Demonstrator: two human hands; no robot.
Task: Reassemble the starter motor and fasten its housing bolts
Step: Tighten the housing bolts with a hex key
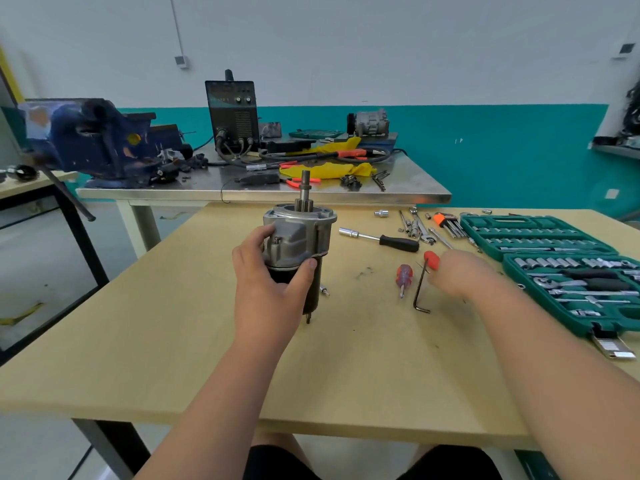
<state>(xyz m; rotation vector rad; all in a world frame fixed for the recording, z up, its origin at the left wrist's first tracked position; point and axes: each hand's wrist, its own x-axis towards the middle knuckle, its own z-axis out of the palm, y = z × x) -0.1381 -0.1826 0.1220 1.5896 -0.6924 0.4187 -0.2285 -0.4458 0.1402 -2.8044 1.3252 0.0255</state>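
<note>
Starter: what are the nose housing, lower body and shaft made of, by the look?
Starter, part by part:
Nose housing: probably cast aluminium; matte grey, with rounded cast edges.
Lower body: likely steel painted black; it reads as a smooth dark can.
Shaft: bare steel by the look; grey metallic sheen, with a toothed pinion at its base.

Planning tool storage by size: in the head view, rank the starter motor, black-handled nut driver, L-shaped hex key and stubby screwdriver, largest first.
1. starter motor
2. black-handled nut driver
3. L-shaped hex key
4. stubby screwdriver
The nut driver lies farther away yet still looks longer.
</note>
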